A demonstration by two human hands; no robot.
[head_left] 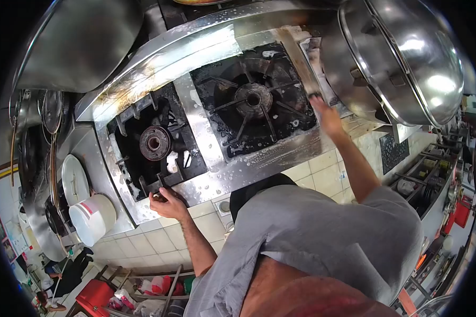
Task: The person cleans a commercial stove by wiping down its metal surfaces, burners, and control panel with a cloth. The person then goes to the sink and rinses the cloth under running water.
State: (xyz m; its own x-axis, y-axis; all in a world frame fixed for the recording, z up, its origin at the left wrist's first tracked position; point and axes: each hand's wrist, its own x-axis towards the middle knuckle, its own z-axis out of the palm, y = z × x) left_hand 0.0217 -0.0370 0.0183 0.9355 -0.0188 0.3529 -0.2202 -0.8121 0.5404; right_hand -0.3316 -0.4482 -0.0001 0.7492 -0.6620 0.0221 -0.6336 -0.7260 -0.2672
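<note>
A steel gas stove [203, 127] lies before me, wet with soapy foam. My left hand [167, 205] rests at its front edge by the left burner [155, 143], fingers loosely bent and apart. Close to that hand is the end of a dark grate bar [148, 186]. Over the strip right of the larger burner [253, 101], my right hand [329, 117] is closed and somewhat blurred. A small dark thing [314, 95] shows at its fingertips; I cannot make out its kind. The spoked black grate [238, 129] sits around the larger burner.
Large steel bowls [428, 63] lean at the right, and a big steel pan [79, 45] stands at the upper left. A white bucket [92, 217] is left of the stove, near hanging ladles [53, 142]. Another person [69, 277] is at the lower left.
</note>
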